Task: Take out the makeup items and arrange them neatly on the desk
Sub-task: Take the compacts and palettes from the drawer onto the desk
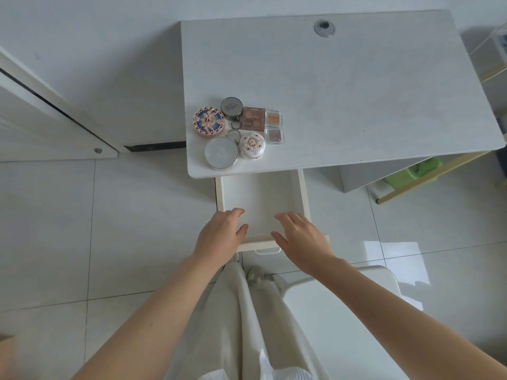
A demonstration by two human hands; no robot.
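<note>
Hands first: my left hand (pixel 219 237) and my right hand (pixel 303 238) hover side by side over the near end of the pulled-out drawer (pixel 262 196), fingers relaxed and slightly spread, holding nothing. I cannot tell whether either palm touches the front panel; the small handle (pixel 267 251) sits just below, between my wrists. Past my fingertips the drawer floor shows bare white, no item in the part I can see, so I judge the taking-out finished and the step in hand is closing up, or a last tidy. The next move, I think, calls for both hands flat on the front panel and an even push, so the drawer runs straight under the desk (pixel 356 91). Farther beyond my left hand, near the desk's front corner, the makeup sits in a tight cluster: a silver round compact (pixel 221 157) nearest, a white floral compact (pixel 252 146) beside it, then a blue and rose-gold compact (pixel 209 124), a grey round tin (pixel 231 106), a brown eyeshadow palette (pixel 253 118) and two small square pans (pixel 273 127). All lie flat, lids closed, close together.
</note>
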